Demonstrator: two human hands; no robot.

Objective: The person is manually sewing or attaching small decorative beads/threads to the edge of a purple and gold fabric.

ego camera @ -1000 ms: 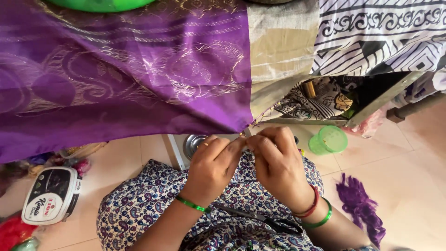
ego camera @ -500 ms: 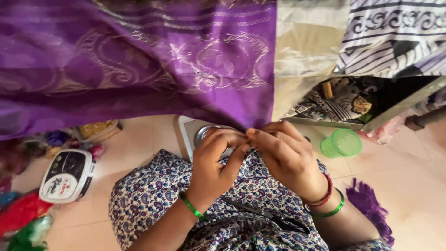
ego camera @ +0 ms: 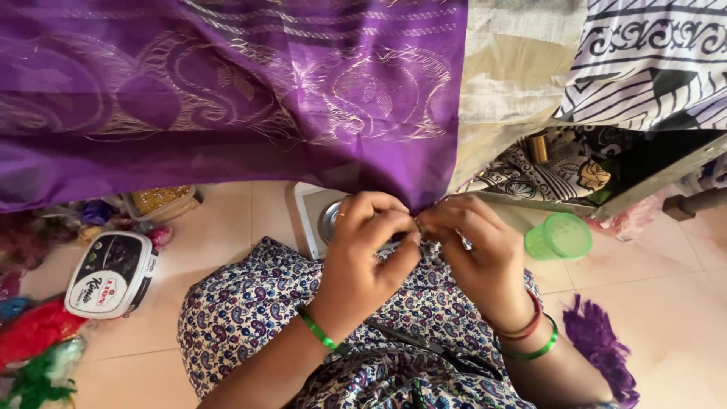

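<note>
Head view: left hand point(ego camera: 363, 254) and right hand point(ego camera: 473, 254) fingertips pinched together on purple sari edge point(ego camera: 424, 198) above lap; best kept taut, grip small, close to corner; green cup point(ego camera: 559, 236) just beside; scissors point(ego camera: 432, 348) on lap.

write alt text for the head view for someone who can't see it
Left hand and right hand pinch the lower edge of a hanging purple cloth over a lap in floral print. A green cup sits on the floor to the right.
</note>
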